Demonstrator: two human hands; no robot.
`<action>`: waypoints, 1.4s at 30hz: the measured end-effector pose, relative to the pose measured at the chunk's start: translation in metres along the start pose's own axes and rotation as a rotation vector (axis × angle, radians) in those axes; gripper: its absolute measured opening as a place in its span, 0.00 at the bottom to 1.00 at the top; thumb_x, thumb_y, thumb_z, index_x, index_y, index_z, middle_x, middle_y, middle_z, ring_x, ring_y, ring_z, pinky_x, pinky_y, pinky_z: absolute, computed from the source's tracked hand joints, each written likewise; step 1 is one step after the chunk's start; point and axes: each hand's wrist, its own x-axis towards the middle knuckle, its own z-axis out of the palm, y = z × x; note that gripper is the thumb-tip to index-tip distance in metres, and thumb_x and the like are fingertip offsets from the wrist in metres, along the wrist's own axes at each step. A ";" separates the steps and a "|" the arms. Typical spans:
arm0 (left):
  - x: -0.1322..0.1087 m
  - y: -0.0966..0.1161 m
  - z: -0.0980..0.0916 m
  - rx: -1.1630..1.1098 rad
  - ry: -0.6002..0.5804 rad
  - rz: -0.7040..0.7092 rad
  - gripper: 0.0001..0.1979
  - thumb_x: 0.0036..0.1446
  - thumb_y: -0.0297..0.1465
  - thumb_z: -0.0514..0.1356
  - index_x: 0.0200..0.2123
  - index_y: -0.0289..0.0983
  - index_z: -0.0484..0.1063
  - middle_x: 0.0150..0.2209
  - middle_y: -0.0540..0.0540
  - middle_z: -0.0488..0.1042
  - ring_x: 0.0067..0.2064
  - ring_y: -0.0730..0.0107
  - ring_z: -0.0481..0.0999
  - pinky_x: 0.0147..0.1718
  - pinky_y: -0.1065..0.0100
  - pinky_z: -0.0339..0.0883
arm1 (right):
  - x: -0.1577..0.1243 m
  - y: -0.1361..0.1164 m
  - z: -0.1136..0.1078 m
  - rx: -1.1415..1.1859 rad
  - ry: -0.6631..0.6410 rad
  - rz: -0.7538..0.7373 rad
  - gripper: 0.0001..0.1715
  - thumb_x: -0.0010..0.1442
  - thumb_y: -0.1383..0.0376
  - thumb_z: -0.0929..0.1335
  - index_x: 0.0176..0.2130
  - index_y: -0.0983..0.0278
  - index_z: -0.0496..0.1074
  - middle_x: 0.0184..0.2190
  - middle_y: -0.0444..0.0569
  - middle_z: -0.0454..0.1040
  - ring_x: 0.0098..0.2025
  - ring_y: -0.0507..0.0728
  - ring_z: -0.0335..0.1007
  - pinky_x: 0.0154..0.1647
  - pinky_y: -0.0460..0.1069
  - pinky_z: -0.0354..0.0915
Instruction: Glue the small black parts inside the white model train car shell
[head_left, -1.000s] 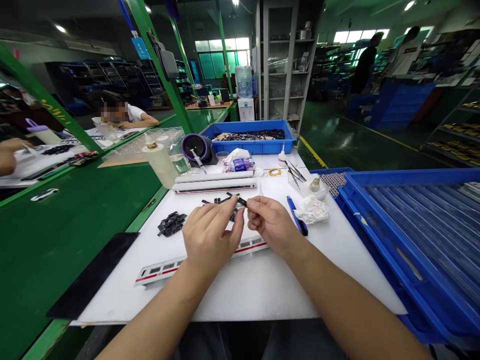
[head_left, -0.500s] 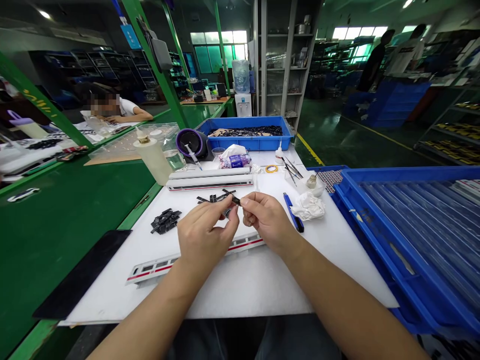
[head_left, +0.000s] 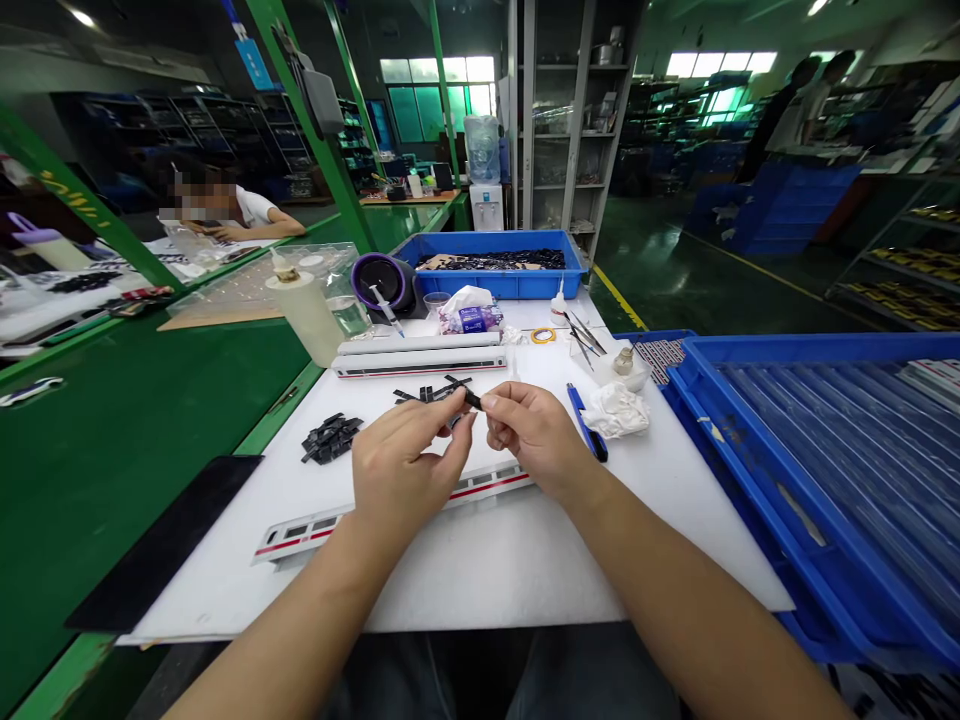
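On the white board, a pile of black pieces is seen, then a red-striped train body, partly covered by the left hand. A small black piece is touched by its fingertips; whether it is gripped there cannot be told. The piece is pinched by the right hand, beside which a blue cutter is laid

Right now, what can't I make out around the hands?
All in the head view:
Black piece: its ends, covered by the left hand and right hand; fine detail is too small.
Train body: middle, behind the left hand and wrist; right end, behind the right hand.
Strips: exact count, partly behind the left hand.
Blue tray: right side, cut off by the picture's edge.
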 end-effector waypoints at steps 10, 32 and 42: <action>-0.002 -0.004 -0.004 0.021 -0.013 0.017 0.08 0.55 0.25 0.65 0.40 0.35 0.77 0.27 0.48 0.80 0.26 0.71 0.76 0.27 0.70 0.69 | -0.001 -0.002 0.001 -0.016 -0.029 0.054 0.13 0.54 0.60 0.72 0.25 0.65 0.69 0.17 0.37 0.63 0.20 0.47 0.57 0.25 0.46 0.55; -0.098 -0.096 -0.189 0.247 -0.660 -0.072 0.25 0.60 0.35 0.57 0.61 0.43 0.64 0.54 0.44 0.75 0.52 0.56 0.76 0.51 0.60 0.70 | -0.014 -0.007 0.006 -0.627 -0.026 -0.061 0.09 0.58 0.60 0.70 0.32 0.64 0.73 0.25 0.46 0.77 0.28 0.55 0.76 0.31 0.49 0.70; -0.121 -0.103 -0.165 0.011 -0.634 -0.148 0.26 0.61 0.34 0.58 0.62 0.40 0.64 0.55 0.41 0.74 0.54 0.57 0.75 0.54 0.56 0.70 | -0.062 0.055 0.132 -1.332 -0.239 -0.627 0.09 0.59 0.72 0.65 0.32 0.64 0.75 0.34 0.53 0.71 0.35 0.58 0.68 0.35 0.53 0.67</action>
